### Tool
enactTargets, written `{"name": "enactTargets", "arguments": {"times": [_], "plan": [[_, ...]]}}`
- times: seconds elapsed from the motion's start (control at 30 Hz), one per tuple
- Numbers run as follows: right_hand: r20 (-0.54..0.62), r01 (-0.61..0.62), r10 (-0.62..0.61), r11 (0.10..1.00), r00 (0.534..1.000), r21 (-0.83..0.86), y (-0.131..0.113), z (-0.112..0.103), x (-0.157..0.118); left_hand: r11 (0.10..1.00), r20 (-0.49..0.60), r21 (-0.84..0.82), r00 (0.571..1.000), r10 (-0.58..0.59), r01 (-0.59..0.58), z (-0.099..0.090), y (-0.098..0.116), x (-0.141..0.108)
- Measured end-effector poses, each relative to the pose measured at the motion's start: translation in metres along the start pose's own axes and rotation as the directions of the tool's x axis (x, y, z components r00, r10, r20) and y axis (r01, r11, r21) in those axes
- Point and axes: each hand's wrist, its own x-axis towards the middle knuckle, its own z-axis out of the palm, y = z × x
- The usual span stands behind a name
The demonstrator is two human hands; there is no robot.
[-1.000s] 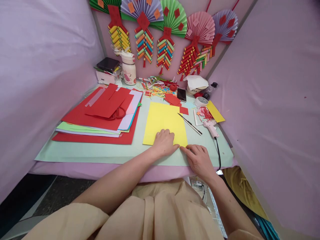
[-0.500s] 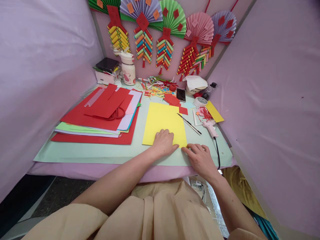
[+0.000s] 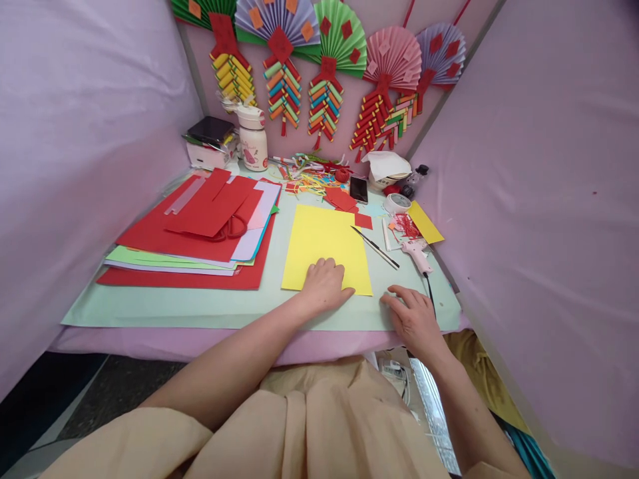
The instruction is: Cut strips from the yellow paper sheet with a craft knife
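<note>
A yellow sheet of paper (image 3: 319,239) lies flat on the pale green table cover. My left hand (image 3: 325,286) rests on its lower edge, fingers spread and holding nothing. To the right of the sheet, my right hand (image 3: 412,316) hovers at or just over the table cover, its fingers apart and nothing between them. A dark, thin tool with a pale stick (image 3: 377,248) lies across the sheet's right edge. Just beyond the sheet's top right corner is a small red paper piece (image 3: 363,221).
Stacked coloured paper (image 3: 190,266) with red-handled scissors (image 3: 234,228) lies left. A glue gun (image 3: 417,257), tape roll (image 3: 397,203) and yellow piece (image 3: 425,223) sit right. Behind are a phone (image 3: 358,189), bottle (image 3: 253,140) and bowl (image 3: 385,169). Paper fans (image 3: 342,36) hang on the wall.
My right hand has moved right, away from the yellow sheet's lower right corner, which it was touching. My left hand stays on the sheet. The whole view has shifted slightly.
</note>
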Motion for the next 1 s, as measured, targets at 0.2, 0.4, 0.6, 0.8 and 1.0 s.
{"name": "enactTargets", "arguments": {"times": [0.2, 0.4, 0.6, 0.8, 1.0], "plan": [[-0.165, -0.007, 0.049, 0.970, 0.985, 0.244, -0.036, 0.009, 0.016, 1.000, 0.012, -0.017, 1.000, 0.025, -0.025, -0.005, -0.003, -0.001], [-0.170, 0.054, -0.002, 0.953, 0.985, 0.299, -0.069, 0.030, 0.020, 0.944, 0.112, -0.219, 0.955, 0.275, -0.247, -0.030, -0.035, -0.007], [-0.171, 0.081, -0.038, 0.963, 0.985, 0.255, -0.076, 0.036, 0.010, 0.950, 0.098, -0.204, 0.961, 0.259, -0.235, -0.029, -0.053, -0.006], [-0.072, 0.046, -0.028, 0.965, 0.997, 0.257, -0.087, 0.036, 0.016, 0.940, 0.100, -0.228, 0.954, 0.282, -0.254, -0.022, -0.057, -0.002], [-0.047, 0.022, -0.010, 0.967, 0.999, 0.256, -0.088, 0.037, 0.019, 0.928, 0.098, -0.245, 0.945, 0.313, -0.282, -0.020, -0.062, 0.001]]}}
